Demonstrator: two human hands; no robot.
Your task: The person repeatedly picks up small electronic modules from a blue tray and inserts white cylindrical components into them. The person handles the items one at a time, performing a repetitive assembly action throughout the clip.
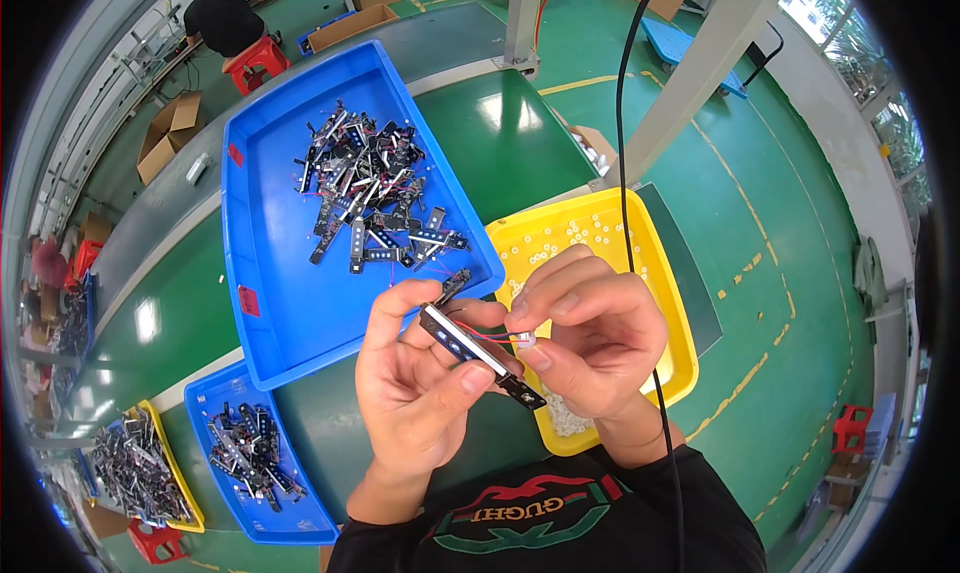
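My left hand [415, 403] is closed on a narrow black LED light strip [468, 348], thumb on its near side and fingers behind it. The strip is tilted, its lower end pointing toward my right hand. Red and black wires [483, 335] run from it to the right. With thumb and fingertips my right hand [597, 343] pinches a small white part [524, 340] at the wires' end. Whether this is a connector or a loose ring cannot be made out. Below both hands' fingertips lie the blue tray's corner and the yellow tray [683, 358].
A large blue tray [290, 358] holds a heap of black light strips [365, 188]. Small white pieces [570, 238] are scattered in the yellow tray. A smaller blue tray [300, 528] and another yellow tray [172, 473] hold more strips. A black cable [624, 133] hangs before me. Someone [225, 18] sits farther off.
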